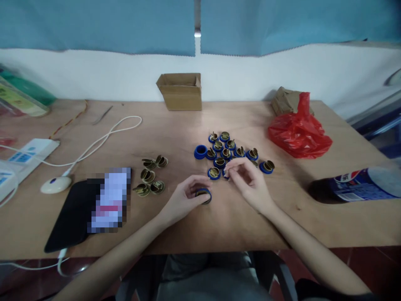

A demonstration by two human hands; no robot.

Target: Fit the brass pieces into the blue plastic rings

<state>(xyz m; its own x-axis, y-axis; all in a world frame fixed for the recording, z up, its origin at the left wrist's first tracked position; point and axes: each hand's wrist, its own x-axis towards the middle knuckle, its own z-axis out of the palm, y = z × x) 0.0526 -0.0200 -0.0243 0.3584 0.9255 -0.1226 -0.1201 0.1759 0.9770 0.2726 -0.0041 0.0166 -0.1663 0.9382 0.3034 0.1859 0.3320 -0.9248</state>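
Observation:
My left hand (187,197) is closed around a blue ring-shaped cap (204,195), held just above the wooden table (219,225). My right hand (247,179) pinches a small blue piece at the near edge of a cluster of blue caps with brass inserts (230,150). One blue cap without an insert (200,151) stands at the cluster's left. Several loose brass parts (151,175) lie to the left of my left hand.
A phone on a black pad (75,213), a white mouse (56,184) with its cable and a white power strip (26,156) lie at the left. A small open cardboard box (181,91) stands at the back. A red plastic bag (297,131) and a lying cola bottle (354,184) are at the right.

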